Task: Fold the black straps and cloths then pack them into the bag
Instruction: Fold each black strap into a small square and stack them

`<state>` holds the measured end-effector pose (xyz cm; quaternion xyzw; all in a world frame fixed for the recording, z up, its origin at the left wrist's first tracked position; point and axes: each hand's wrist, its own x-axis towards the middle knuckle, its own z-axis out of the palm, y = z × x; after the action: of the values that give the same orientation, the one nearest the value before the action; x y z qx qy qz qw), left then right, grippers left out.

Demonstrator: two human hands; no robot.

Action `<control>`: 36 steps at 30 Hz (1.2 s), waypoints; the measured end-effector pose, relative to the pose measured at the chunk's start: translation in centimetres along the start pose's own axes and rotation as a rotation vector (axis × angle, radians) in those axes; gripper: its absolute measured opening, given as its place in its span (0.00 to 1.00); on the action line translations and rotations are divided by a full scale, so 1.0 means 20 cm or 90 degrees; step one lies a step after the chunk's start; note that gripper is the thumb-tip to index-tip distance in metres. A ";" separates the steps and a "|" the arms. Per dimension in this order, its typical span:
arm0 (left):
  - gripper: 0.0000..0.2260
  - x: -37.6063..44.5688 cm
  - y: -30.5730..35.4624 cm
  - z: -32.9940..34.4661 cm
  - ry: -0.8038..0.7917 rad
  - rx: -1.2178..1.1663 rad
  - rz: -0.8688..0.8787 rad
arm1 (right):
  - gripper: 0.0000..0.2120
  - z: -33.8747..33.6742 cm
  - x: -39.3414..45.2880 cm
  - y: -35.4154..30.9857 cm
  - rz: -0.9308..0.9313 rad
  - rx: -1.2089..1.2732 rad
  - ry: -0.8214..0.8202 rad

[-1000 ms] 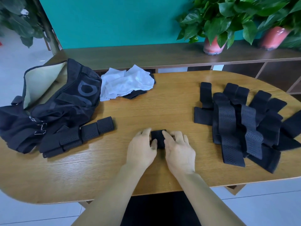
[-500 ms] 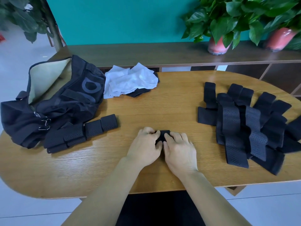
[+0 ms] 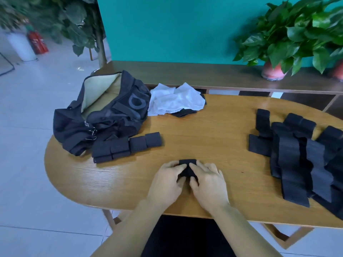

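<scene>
- A small folded black strap (image 3: 187,168) is held down on the wooden table (image 3: 213,138), near its front edge, between both hands.
- The left hand (image 3: 167,184) is laid over the strap's left side, fingers bent onto it and the thumb tucked against its near edge, so the strap is pinched.
- The right hand (image 3: 207,184) is set on the strap's right side in like manner, its forefinger lying across the top and its thumb at the near edge (the two forefingers almost meet).
- The black bag (image 3: 104,115) is slumped at the table's left end, its mouth open and a pale lining shown.
- A row of folded straps (image 3: 128,146) is placed just beside the bag, touching its front.
- A white cloth (image 3: 176,102) is heaped behind, partly over a black cloth (image 3: 183,113).
- A pile of unfolded straps (image 3: 300,156) is spread at the right end, well apart from the hands.
</scene>
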<state>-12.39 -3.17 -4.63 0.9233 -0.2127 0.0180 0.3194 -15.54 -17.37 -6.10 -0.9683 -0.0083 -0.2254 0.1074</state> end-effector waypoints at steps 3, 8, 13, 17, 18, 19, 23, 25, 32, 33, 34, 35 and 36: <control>0.20 -0.06 -0.06 -0.06 0.030 -0.010 -0.023 | 0.19 0.04 0.02 -0.10 -0.026 0.011 0.002; 0.18 -0.14 -0.19 -0.13 0.084 -0.009 -0.003 | 0.20 0.11 0.03 -0.24 -0.061 0.063 0.011; 0.16 -0.13 -0.30 -0.24 0.226 0.045 0.023 | 0.16 0.13 0.15 -0.40 -0.081 0.140 0.092; 0.16 -0.02 -0.43 -0.37 0.301 0.142 0.028 | 0.17 0.15 0.35 -0.56 -0.101 0.154 0.107; 0.16 0.01 -0.45 -0.41 0.313 0.177 0.023 | 0.16 0.17 0.39 -0.59 -0.105 0.149 0.101; 0.16 0.03 -0.48 -0.43 0.321 0.214 0.016 | 0.15 0.19 0.43 -0.62 -0.108 0.142 0.092; 0.15 0.10 -0.58 -0.46 0.327 0.296 -0.003 | 0.15 0.30 0.52 -0.66 -0.089 0.117 0.057; 0.15 0.11 -0.62 -0.45 0.318 0.320 -0.006 | 0.14 0.36 0.53 -0.67 -0.093 0.088 0.050; 0.18 0.11 -0.73 -0.40 0.304 0.307 -0.027 | 0.19 0.42 0.55 -0.68 -0.117 0.046 0.039; 0.18 0.11 -0.74 -0.40 0.300 0.309 -0.025 | 0.19 0.43 0.55 -0.68 -0.121 0.039 0.036; 0.18 0.11 -0.74 -0.40 0.297 0.312 -0.024 | 0.18 0.43 0.55 -0.68 -0.127 0.032 0.033; 0.19 0.11 -0.75 -0.39 0.293 0.315 -0.024 | 0.16 0.45 0.55 -0.68 -0.136 0.026 0.029; 0.19 0.11 -0.75 -0.39 0.290 0.318 -0.025 | 0.15 0.46 0.55 -0.68 -0.145 0.023 0.023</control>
<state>-3.60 11.21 -6.87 0.9492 -0.1067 0.2692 0.1231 -2.60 -2.55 -6.54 -0.9548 -0.1207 -0.2530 0.0987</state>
